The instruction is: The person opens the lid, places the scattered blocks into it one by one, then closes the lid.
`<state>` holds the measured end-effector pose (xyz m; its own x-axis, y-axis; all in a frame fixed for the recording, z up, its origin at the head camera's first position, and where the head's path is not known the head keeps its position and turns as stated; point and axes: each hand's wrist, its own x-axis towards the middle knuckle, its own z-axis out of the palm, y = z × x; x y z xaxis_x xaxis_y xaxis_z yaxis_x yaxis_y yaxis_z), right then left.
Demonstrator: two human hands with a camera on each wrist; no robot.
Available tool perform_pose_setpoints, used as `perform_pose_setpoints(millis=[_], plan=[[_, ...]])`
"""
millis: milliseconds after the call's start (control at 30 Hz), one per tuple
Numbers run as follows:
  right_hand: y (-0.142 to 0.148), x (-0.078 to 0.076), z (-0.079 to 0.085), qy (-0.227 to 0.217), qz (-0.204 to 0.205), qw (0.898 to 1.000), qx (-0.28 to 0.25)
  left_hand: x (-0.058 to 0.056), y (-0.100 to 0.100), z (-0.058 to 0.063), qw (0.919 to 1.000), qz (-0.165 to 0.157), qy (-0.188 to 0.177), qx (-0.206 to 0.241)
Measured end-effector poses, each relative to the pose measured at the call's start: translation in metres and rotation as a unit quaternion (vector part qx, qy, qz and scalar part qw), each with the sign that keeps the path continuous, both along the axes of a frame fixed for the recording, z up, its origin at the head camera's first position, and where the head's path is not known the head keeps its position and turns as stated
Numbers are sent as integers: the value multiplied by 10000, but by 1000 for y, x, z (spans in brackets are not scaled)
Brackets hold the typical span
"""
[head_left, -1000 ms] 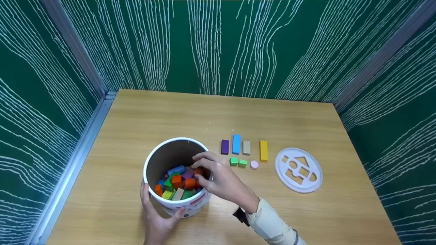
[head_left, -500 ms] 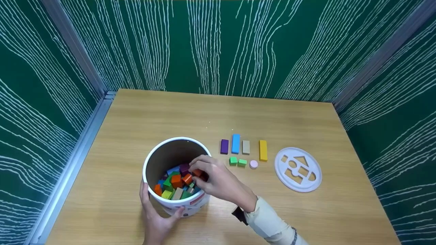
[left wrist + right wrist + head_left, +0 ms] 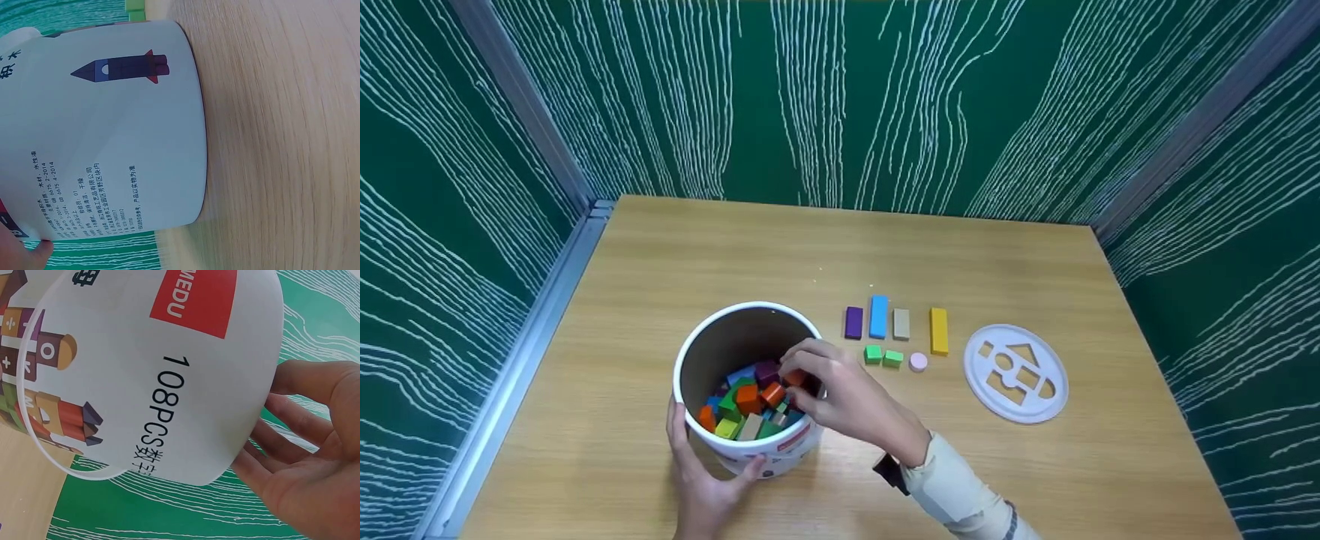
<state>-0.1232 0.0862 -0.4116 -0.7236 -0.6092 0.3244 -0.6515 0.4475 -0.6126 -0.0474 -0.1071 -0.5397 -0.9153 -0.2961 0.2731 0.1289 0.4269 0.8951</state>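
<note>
A white round bucket (image 3: 777,459) full of coloured toy blocks stands on the wooden table. My left hand (image 3: 709,480) holds its lower near side, thumb in front and fingers along the left wall. My right hand (image 3: 847,394) reaches over the right rim, its fingers bent down among the blocks. An orange block (image 3: 793,376) shows between its thumb and forefinger; whether they pinch it is unclear. The right wrist view shows that hand (image 3: 315,439) with fingertips hidden behind the bucket wall. Beside them lie an orange cylinder (image 3: 772,394) and a purple block (image 3: 766,373).
Right of the bucket lie purple (image 3: 853,322), blue (image 3: 878,316), beige (image 3: 901,324) and yellow (image 3: 939,331) blocks, two small green blocks (image 3: 873,355) and a pink disc (image 3: 918,362). Farther right is a white lid with shaped holes (image 3: 985,381). Green walls surround the table.
My right hand has shifted slightly among the blocks. An orange cylinder has turned, a purple block shows more, and small pieces near the front are uncovered. The left hand stays put.
</note>
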Motion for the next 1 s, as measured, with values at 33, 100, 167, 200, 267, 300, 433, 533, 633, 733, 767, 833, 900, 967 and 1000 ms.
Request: perform_pose_setpoints(millis=[33,100,167,200,267,300,433,533,633,733,767,833,900,967,1000], plan=[[1,0,0,-8,-5,10000,-22,0,0,0,10000,10,-1,-14],[2,0,1,2,-45,10000,-51,0,0,0,10000,47,-26,-32],[3,0,2,35,-87,9999,-109,0,1,0,9999,75,-56,-42],[4,0,2,70,-106,9998,-145,0,1,0,9999,73,-54,-49],[5,-1,2,139,-149,9996,-211,0,1,0,9999,76,-48,-55],[6,-2,2,192,-162,9994,-254,0,1,0,10000,51,3,-35],[11,-3,0,343,-207,9984,-409,1,0,-2,9998,-26,193,18],[15,-4,-1,396,-269,9976,-508,1,0,-2,9998,-32,218,28],[19,-6,-1,429,-338,9968,-578,1,0,-1,9999,11,114,-18],[24,-8,-2,447,-413,9964,-591,0,1,-1,10000,65,13,-45],[25,-9,-3,452,-444,9962,-592,0,0,0,10000,66,-2,-49],[28,-10,-4,413,-515,9961,-583,0,1,1,10000,74,-25,-32],[30,-12,-4,369,-598,9960,-554,0,1,1,10000,72,-6,-22],[32,-13,-5,319,-676,9959,-513,0,1,0,10000,56,35,-19],[33,-13,-5,294,-709,9958,-503,1,1,0,10000,60,53,-15]])
